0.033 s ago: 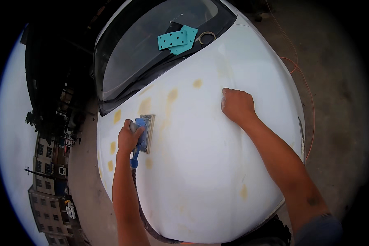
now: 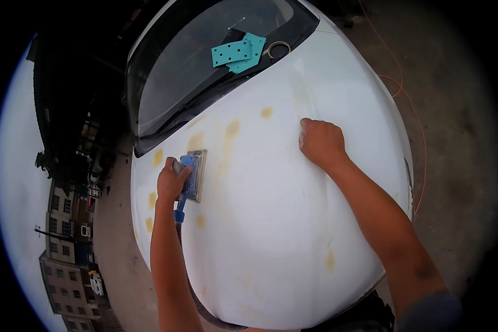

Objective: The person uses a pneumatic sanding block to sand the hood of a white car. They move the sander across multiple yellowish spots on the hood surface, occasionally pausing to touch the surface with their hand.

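Observation:
My left hand (image 2: 170,180) grips a blue sander (image 2: 193,185) with a flat rectangular pad, which lies against the white car hood (image 2: 271,221). A dark ribbed hose (image 2: 207,315) runs from the sander's blue end along my left forearm toward the hood's near edge. Several yellowish patches (image 2: 232,129) mark the paint, and the pad's far end borders on one of them. Curled into a fist, my right hand (image 2: 323,143) rests on the right half of the hood, with nothing visible in it.
Teal perforated sanding sheets (image 2: 231,52) and a roll of tape (image 2: 288,50) lie at the base of the windshield (image 2: 171,77). An orange hose (image 2: 423,149) trails over the ground on the right. Buildings (image 2: 61,216) stand far off to the left.
My left hand and the sander have shifted slightly toward the windshield and a little left. My right hand stays nearly where it was.

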Demonstrator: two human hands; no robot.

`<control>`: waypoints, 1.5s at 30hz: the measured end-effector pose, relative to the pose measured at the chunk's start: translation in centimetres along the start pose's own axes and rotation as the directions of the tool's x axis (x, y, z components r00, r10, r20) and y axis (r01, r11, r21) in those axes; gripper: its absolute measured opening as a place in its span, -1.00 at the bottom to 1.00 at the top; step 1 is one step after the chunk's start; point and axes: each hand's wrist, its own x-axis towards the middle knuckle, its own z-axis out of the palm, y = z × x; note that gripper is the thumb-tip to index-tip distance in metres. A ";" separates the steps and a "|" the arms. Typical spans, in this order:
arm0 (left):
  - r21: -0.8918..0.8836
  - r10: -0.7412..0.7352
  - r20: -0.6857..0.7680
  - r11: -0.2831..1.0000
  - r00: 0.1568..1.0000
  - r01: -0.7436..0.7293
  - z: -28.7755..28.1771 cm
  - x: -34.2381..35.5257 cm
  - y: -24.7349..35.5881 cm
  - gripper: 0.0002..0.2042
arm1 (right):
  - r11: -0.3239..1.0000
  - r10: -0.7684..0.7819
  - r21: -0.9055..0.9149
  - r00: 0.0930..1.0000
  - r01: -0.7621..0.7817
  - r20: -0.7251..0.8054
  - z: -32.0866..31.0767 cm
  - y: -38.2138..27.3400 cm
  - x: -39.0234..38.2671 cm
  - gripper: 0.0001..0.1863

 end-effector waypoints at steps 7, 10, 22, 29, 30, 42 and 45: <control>-0.003 -0.035 -0.062 0.999 0.997 0.035 0.3 9.0 -3.4 -0.27 | 0.999 0.038 0.006 0.995 -0.038 0.097 -0.6 -0.4 0.6 -0.85; 0.011 -0.020 -0.018 1.000 1.000 0.021 0.9 6.4 -3.3 -0.30 | 0.999 0.033 -0.004 0.996 -0.033 0.080 -0.7 0.1 0.6 -0.85; -0.041 0.055 -0.075 0.997 0.996 -0.059 0.7 6.9 -3.4 -0.36 | 0.998 0.062 0.007 0.988 -0.064 0.142 -0.8 -0.7 0.4 -0.87; -0.008 0.086 -0.065 0.996 0.994 -0.087 0.7 5.4 -2.1 -0.35 | 0.999 0.032 0.018 0.997 -0.033 0.066 -0.7 -0.2 0.3 -0.85; 0.034 0.111 -0.086 0.993 0.990 -0.109 1.3 3.3 -2.2 -0.38 | 0.999 0.040 0.023 0.996 -0.042 0.082 -0.9 -0.1 0.2 -0.85; -0.054 0.066 -0.029 0.996 0.997 -0.067 0.0 6.2 -7.3 -0.39 | 0.997 0.015 0.073 0.996 -0.021 0.092 -0.3 -1.2 0.1 -0.86; -0.057 0.106 -0.017 0.993 0.994 -0.107 1.3 2.0 -4.1 -0.40 | 0.997 0.062 0.037 0.994 -0.065 0.093 -0.7 0.1 0.3 -0.86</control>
